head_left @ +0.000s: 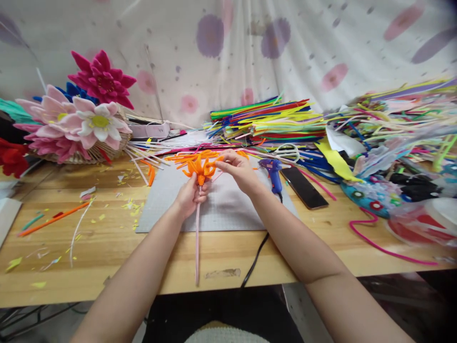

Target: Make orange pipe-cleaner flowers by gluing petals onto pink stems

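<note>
Over the grey cutting mat [157, 209] is an orange pipe-cleaner flower [200, 167] with curled petals on a long pale pink stem [197, 243]. My left hand [191, 196] is closed around the stem just under the bloom, holding it upright. With thumb and fingers pinched at the flower's right side, my right hand [237, 170] grips one of the orange petals; the fingertips partly hide it. More orange pipe-cleaner pieces lie behind the bloom. A blue glue gun [273, 172] rests on the mat to the right of my right hand.
A black phone [305, 188] and scissors [287, 151] lie right of the mat. Bundled coloured pipe cleaners [264, 119] are piled behind. Finished flowers [96, 119] stand in a basket at left. Scraps litter the left table, and the glue gun's cord [255, 262] crosses the front edge.
</note>
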`<move>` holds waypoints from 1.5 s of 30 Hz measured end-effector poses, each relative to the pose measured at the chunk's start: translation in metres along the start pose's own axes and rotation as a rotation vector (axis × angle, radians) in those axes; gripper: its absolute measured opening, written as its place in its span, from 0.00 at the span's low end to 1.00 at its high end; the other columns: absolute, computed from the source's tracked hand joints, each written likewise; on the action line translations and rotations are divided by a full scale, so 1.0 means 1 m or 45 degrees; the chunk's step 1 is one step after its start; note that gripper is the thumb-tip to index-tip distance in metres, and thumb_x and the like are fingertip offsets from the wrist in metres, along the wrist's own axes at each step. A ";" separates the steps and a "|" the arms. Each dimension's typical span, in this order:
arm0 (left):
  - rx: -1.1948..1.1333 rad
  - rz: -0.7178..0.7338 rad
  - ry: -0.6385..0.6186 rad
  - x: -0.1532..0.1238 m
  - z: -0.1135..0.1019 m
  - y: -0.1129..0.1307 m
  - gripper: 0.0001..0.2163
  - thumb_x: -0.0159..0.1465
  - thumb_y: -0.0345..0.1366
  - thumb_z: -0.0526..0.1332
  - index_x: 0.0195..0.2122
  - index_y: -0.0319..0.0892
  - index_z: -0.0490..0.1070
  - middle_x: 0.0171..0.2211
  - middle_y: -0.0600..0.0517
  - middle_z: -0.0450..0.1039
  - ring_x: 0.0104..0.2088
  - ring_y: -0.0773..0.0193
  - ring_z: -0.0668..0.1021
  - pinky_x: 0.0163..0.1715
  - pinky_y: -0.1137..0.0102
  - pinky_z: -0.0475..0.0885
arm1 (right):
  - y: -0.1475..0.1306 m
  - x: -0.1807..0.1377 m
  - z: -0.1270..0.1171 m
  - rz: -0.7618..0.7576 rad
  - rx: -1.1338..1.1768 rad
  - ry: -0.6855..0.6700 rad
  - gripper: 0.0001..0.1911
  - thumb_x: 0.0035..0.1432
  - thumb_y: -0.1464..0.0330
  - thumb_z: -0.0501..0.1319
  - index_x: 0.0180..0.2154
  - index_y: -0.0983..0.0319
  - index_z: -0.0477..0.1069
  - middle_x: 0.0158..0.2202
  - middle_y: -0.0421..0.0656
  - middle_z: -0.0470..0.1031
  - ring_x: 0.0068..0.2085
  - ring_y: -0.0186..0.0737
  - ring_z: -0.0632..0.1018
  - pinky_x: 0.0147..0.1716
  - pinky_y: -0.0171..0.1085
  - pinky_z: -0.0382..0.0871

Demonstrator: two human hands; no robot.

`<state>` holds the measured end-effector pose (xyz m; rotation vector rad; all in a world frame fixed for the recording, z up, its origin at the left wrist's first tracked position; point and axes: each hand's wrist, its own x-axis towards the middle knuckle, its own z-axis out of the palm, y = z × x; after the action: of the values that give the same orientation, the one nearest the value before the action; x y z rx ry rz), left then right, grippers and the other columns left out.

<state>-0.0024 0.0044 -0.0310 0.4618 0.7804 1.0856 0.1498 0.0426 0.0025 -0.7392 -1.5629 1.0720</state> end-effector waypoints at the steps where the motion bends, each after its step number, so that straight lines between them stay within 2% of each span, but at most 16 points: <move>1: 0.006 0.011 -0.007 0.000 0.000 0.000 0.18 0.64 0.47 0.47 0.31 0.36 0.67 0.19 0.55 0.56 0.14 0.77 0.56 0.07 0.84 0.47 | 0.003 0.000 0.001 -0.004 -0.057 -0.011 0.13 0.47 0.59 0.64 0.22 0.62 0.68 0.31 0.39 0.64 0.34 0.32 0.68 0.35 0.34 0.64; 7: 0.041 0.018 0.038 -0.001 0.003 0.000 0.21 0.61 0.52 0.50 0.31 0.36 0.67 0.19 0.54 0.57 0.14 0.77 0.57 0.08 0.84 0.47 | 0.016 -0.001 0.008 -0.074 -0.369 0.023 0.11 0.49 0.59 0.62 0.26 0.61 0.71 0.36 0.41 0.63 0.41 0.37 0.68 0.43 0.38 0.63; 15: 0.120 0.036 0.057 -0.004 0.008 -0.001 0.21 0.62 0.52 0.47 0.31 0.37 0.66 0.19 0.55 0.57 0.14 0.78 0.58 0.08 0.85 0.47 | 0.032 -0.002 0.009 -0.256 -0.647 0.008 0.07 0.52 0.64 0.62 0.28 0.60 0.72 0.37 0.43 0.67 0.43 0.40 0.68 0.49 0.45 0.59; 21: 0.143 0.045 0.046 -0.004 0.009 -0.001 0.22 0.63 0.52 0.44 0.31 0.37 0.65 0.18 0.55 0.56 0.13 0.77 0.57 0.09 0.84 0.45 | 0.036 -0.003 0.008 -0.260 -0.671 0.007 0.06 0.52 0.63 0.62 0.29 0.59 0.72 0.39 0.43 0.67 0.45 0.42 0.68 0.49 0.47 0.59; 31: 0.250 0.090 0.050 -0.001 0.006 -0.005 0.22 0.60 0.54 0.49 0.31 0.38 0.64 0.18 0.56 0.57 0.14 0.77 0.57 0.10 0.83 0.44 | 0.039 -0.003 0.008 -0.302 -0.675 0.018 0.06 0.51 0.63 0.63 0.28 0.60 0.71 0.40 0.44 0.68 0.45 0.42 0.68 0.49 0.47 0.60; 38: 0.548 0.224 0.100 0.001 0.004 -0.012 0.19 0.57 0.52 0.56 0.31 0.38 0.64 0.16 0.60 0.54 0.13 0.78 0.54 0.11 0.81 0.45 | 0.041 -0.003 0.008 -0.281 -0.654 0.014 0.05 0.51 0.64 0.63 0.28 0.59 0.72 0.40 0.43 0.68 0.46 0.42 0.69 0.50 0.47 0.59; 45: 0.697 0.264 0.145 0.001 0.003 -0.015 0.16 0.60 0.49 0.53 0.30 0.39 0.62 0.14 0.61 0.52 0.12 0.77 0.52 0.12 0.79 0.45 | 0.040 -0.002 0.008 -0.258 -0.631 0.003 0.05 0.50 0.65 0.63 0.27 0.59 0.72 0.39 0.43 0.69 0.45 0.41 0.69 0.51 0.46 0.59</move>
<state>0.0095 -0.0004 -0.0395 0.9659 1.1555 1.0895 0.1400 0.0551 -0.0354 -0.8840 -1.8818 0.5360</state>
